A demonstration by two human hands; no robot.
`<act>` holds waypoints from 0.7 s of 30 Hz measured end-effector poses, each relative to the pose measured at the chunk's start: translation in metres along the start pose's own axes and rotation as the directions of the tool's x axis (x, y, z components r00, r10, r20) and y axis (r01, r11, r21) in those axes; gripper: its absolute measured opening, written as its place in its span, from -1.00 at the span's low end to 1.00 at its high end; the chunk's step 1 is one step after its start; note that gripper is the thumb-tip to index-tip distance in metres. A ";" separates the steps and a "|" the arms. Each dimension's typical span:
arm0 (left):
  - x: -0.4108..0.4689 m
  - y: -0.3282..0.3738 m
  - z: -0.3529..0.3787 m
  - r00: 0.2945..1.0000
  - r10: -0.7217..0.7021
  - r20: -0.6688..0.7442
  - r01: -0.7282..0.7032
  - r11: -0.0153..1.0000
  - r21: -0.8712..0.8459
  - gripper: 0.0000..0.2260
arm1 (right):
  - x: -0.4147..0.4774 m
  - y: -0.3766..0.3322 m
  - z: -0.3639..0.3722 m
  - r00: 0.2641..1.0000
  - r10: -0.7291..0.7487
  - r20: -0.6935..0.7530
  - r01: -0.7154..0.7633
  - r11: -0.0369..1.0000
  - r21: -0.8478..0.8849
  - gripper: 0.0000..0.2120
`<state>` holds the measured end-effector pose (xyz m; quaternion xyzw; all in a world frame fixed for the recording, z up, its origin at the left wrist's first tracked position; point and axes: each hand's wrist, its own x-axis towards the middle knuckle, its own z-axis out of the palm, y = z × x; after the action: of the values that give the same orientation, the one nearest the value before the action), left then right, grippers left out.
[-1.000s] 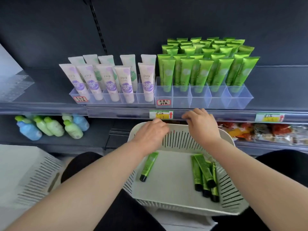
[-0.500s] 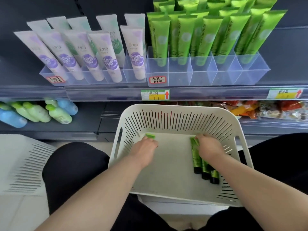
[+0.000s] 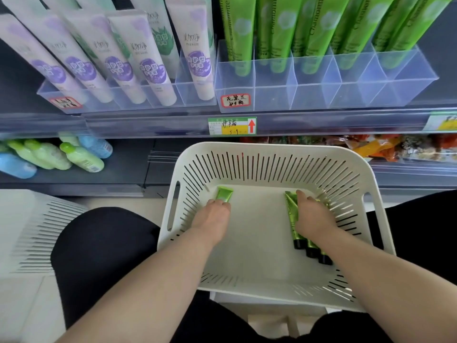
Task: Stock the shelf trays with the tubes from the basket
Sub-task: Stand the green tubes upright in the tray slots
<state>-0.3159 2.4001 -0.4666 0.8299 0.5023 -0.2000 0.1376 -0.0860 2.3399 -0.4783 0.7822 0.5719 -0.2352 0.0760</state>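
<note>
The left hand point(image 3: 214, 216) is low in the basket point(image 3: 272, 147). Its fingers curl down on a single green tube point(image 3: 224, 194), whose flat end shows just beyond the knuckles, probably to lift it. The right hand point(image 3: 312, 216) lies over a bundle of green tubes point(image 3: 290, 214), but I cannot tell whether it grasps them. Beyond both hands, the clear tray point(image 3: 321, 100) has free front cells, likely their goal.

Basket point(image 3: 272, 146) white, dark slotted walls. Basket tubes point(image 3: 291, 214) green, black caps. Upper right: shelf tubes point(image 3: 284, 33) bright green. Upper left: pale tubes point(image 3: 118, 53), purple patches. Left: bottles point(image 3: 81, 159) green, blue.
</note>
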 end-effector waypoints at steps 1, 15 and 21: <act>0.001 -0.001 0.000 1.000 -0.020 0.000 0.020 1.000 0.004 -0.59 | 0.000 -0.004 -0.001 1.000 -0.015 -0.005 0.015 0.999 0.028 -0.36; 0.018 -0.004 0.018 0.985 -0.149 0.090 0.165 0.962 -0.216 -0.76 | -0.016 -0.042 -0.021 0.948 -0.274 -0.164 0.316 0.876 0.365 -0.88; 0.030 0.007 0.023 0.961 -0.278 0.016 0.267 0.904 -0.333 -0.69 | -0.017 -0.038 -0.021 0.939 -0.280 -0.199 0.335 0.873 0.354 -0.81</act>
<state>-0.3019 2.4108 -0.5006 0.7197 0.6417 -0.1166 0.2381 -0.1200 2.3460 -0.4468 0.6953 0.6360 -0.2954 -0.1573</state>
